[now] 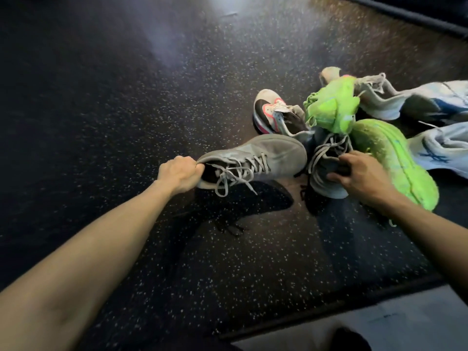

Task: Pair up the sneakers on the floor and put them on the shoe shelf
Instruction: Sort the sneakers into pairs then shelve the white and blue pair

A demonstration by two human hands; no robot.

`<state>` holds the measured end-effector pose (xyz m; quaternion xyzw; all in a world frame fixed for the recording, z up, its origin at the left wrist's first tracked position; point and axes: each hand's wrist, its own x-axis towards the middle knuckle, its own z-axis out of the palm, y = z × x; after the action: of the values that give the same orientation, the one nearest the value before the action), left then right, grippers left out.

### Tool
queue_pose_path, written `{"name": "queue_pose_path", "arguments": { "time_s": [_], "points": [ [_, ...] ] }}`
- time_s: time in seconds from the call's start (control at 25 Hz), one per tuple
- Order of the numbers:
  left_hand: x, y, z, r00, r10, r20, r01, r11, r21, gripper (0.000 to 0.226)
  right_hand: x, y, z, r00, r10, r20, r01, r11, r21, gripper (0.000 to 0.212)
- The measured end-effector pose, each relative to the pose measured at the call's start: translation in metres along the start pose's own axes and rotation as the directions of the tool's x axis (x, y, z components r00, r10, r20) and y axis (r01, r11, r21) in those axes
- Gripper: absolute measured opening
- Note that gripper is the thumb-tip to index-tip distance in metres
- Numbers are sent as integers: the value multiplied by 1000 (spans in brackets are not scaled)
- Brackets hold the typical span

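Left hand [178, 174], left of frame centre, gripping the heel collar of a grey sneaker [255, 158], fingers curled tight round the rim. Held off the floor [101, 97], toe pointing right, loose laces dangling below, shadow cast on the speckled dark surface underneath.

Right hand [359, 177], right of centre, resting on a second grey sneaker [326, 160] at the near edge of the pile. Thumb and fingers curled round its opening, laces spread above the knuckles. Toe of the first grey shoe just beside this one.

Behind and to the right, a heap of other shoes: one neon green sneaker [395, 163] lying along the right hand's far side, another neon green one [334, 107] tipped up above the pile. White sneaker with black and pink trim [268, 110] at the pile's left, standing on the floor. Two pale blue-and-white sneakers at the right edge, one upper [430, 97], one lower [445, 150], partly cut off by the frame. A worn grey-white shoe [329, 74] peeking out at the top of the heap.

Pale surface [379, 325] in the lower right corner, blurred. No shoe shelf in sight.
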<state>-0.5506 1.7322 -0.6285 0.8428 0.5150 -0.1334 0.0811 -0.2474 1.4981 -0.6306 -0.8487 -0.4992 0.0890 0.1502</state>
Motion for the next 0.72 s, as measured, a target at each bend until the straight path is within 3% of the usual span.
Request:
{"name": "queue_pose_path", "arguments": {
  "time_s": [0.16, 0.32, 0.48, 0.72],
  "points": [
    [-14, -19, 0, 971, -233, 48, 237, 938, -251, 49, -14, -26, 5, 999, -12, -39, 12, 1000, -19, 29],
    [-25, -24, 3, 910, -386, 150, 404, 743, -534, 46, -23, -44, 11, 989, 2, -147, -6, 1000, -27, 24],
    [-30, -22, 4, 857, -416, 305, 487, 459, -743, 35, -21, -54, -4, 959, -77, -274, 52, 994, -95, 21],
    [-47, -11, -5, 821, -340, 458, 555, 291, -779, 33, -5, -83, -24, 919, -274, -283, 242, 960, -143, 19]
  ]
}}
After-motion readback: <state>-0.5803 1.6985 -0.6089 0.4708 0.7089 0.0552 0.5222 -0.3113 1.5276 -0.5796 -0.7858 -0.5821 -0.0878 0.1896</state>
